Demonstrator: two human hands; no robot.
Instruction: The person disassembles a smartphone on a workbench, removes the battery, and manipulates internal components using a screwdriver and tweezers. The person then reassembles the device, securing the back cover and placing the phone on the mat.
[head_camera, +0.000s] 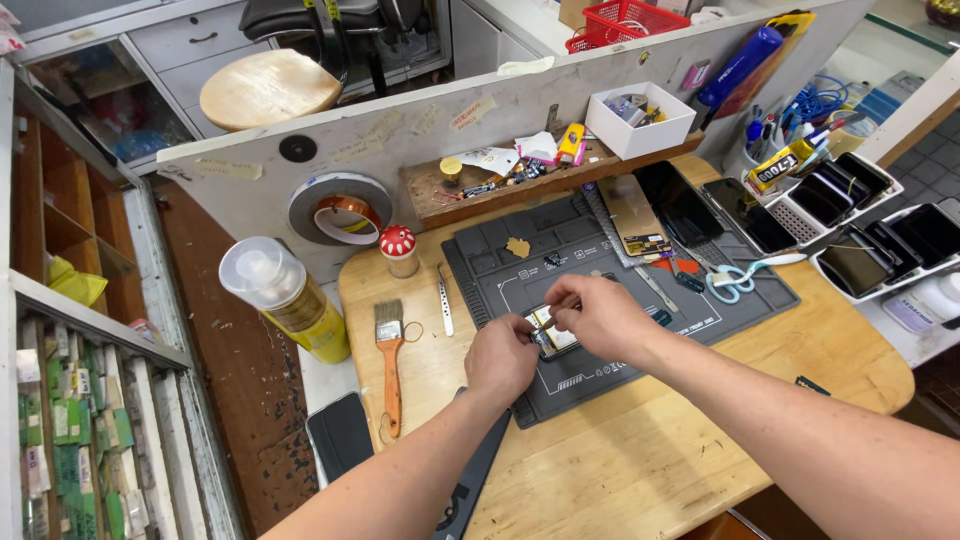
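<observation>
Both hands meet over a small opened phone (551, 332) that lies flat on the dark grey repair mat (740, 300), itself spread on the wooden surface (640, 460). The left hand (502, 358) sits at the phone's near-left end, its fingers (527, 338) curled and pressed against that edge, pinning the device in place. The right hand (600, 315) comes in from the right and arches over the phone, its fingers (560, 305) pinched together just above the exposed inside, apparently nipping something thin; what it is cannot be made out. The phone lies directly beneath and between the two sets of fingers, its long axis running slantwise from near-left to far-right, roughly along the line joining the hands. Both hands touch or nearly touch it. A brush (390, 360) with an orange handle lies well to the left of the left fingers, and scissors (735, 280) rest beyond the right fingers, further right on the mat.
</observation>
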